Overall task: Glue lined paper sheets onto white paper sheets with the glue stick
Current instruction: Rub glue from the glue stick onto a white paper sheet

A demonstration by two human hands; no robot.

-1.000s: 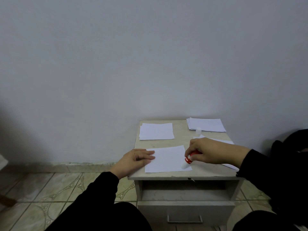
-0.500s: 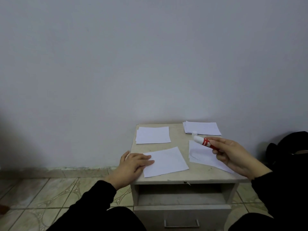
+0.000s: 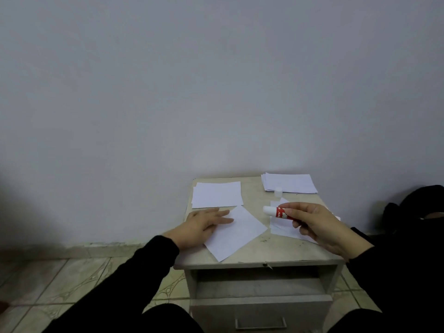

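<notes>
A white sheet (image 3: 237, 230) lies turned at an angle near the front of the small table (image 3: 264, 257). My left hand (image 3: 204, 224) rests flat on its left part with straight fingers. My right hand (image 3: 312, 224) holds a red and white glue stick (image 3: 276, 211) above the table, its white tip pointing left. Under that hand lie more sheets (image 3: 288, 230). A pile of white sheets (image 3: 217, 194) sits at the back left and another pile (image 3: 289, 183) at the back right. The small white cap (image 3: 278, 191) stands in front of the back right pile.
The table stands against a plain grey wall (image 3: 216, 92). Below the tabletop are an open shelf (image 3: 262, 282) and a drawer with a metal handle (image 3: 260, 323). Tiled floor (image 3: 60, 284) lies to the left. A dark object (image 3: 418, 207) sits at the right by the wall.
My right hand lifted the glue stick off the front sheet and moved it right, above the table. The front sheet has turned to an angle under my left hand.
</notes>
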